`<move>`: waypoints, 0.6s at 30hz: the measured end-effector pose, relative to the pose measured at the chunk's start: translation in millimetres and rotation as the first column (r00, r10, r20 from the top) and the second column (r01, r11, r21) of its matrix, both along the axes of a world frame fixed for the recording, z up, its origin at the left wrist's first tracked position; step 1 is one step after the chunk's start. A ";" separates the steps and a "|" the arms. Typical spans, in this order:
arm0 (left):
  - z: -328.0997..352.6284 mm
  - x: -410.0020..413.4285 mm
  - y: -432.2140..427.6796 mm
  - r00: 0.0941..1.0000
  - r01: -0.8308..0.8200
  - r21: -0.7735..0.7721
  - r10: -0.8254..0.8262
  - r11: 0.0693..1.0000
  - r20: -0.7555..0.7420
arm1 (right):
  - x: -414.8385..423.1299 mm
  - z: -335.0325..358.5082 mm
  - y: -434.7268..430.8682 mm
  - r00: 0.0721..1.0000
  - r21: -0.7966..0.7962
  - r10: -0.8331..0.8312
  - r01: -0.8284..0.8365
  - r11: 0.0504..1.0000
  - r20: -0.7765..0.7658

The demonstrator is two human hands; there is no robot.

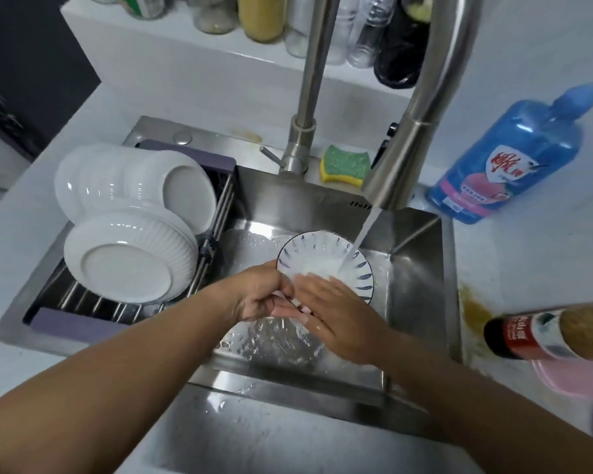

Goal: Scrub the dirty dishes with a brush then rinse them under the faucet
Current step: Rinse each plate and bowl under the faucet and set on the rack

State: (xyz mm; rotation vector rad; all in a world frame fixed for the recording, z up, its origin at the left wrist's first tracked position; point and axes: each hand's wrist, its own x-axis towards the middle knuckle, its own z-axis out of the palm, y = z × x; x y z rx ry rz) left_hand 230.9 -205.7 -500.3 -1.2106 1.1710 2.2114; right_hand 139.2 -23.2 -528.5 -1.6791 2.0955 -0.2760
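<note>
Far left, I've got white ribbed ceramic plates (127, 265) stacked on edge in a purple-framed metal drying rack (65, 325), which sits over the left part of the stainless steel sink (415, 289).

Moving in: the left hand (261, 297) has its fingers curled round the near-left rim of a small white dish with blue dashes round its edge (308, 254). It pinches the dish and holds it tilted over the basin. Below both hands, a clear glass bowl (274, 343) sits wet in the sink bottom.

The right hand (339, 319) lies flat, fingers straight and together, pressed on the dish's inner face and gripping nothing. Water (363, 234) runs from the brushed steel faucet (401, 159) and lands on the dish's right side, just beyond those fingertips.

Just right of the faucet's base, a green and yellow sponge (346, 164) rests on the sink ledge. Further right, a blue plastic detergent bottle (504, 172) stands on the white surface (528, 261). At the right edge I see a dark bottle with a red label (524, 333) poking into view.
</note>
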 end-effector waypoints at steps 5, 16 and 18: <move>6.6 0.9 -19.6 0.994 0.006 -0.032 -0.002 0.999 0.113 | -39.6 2.6 42.2 0.990 -0.009 0.044 -0.045 0.999 -0.135; 16.8 -14.3 -28.7 0.995 -0.061 -0.189 0.075 0.980 0.067 | -57.1 72.3 21.3 0.778 -0.009 -0.342 0.407 0.913 0.528; 22.2 -16.1 -26.7 0.990 -0.139 -0.231 0.132 0.963 -0.043 | -62.7 80.2 17.8 0.666 0.048 -0.382 0.462 0.886 0.641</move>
